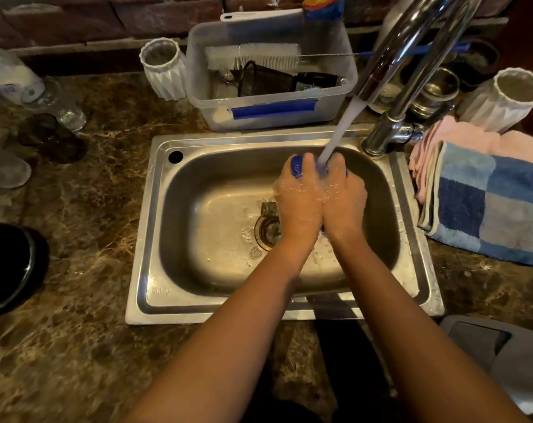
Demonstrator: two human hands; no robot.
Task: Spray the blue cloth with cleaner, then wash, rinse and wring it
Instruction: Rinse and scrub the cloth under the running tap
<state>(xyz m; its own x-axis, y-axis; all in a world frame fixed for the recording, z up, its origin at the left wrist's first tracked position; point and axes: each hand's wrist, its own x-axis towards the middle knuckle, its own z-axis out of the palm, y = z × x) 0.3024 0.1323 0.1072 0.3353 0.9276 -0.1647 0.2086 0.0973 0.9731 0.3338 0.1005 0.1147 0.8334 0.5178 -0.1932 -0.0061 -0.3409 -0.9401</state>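
Observation:
Both hands are pressed together over the steel sink (155, 227), under a running stream of water (340, 129) from the chrome faucet (411, 65). The blue cloth (297, 167) is bunched between them; only small blue patches show above the fingers and below the wrists. My left hand (298, 198) and my right hand (344, 196) are both closed around the cloth and are wet. The water lands where the two hands meet. Most of the cloth is hidden by the hands.
A clear plastic tub (271, 114) with brushes stands behind the sink. White ribbed cups (164, 71) (509, 99) sit at either side. Folded pink and blue checked towels (485, 203) lie right of the sink. Glass bottles (23, 83) lie at the far left on the marble counter (75, 300).

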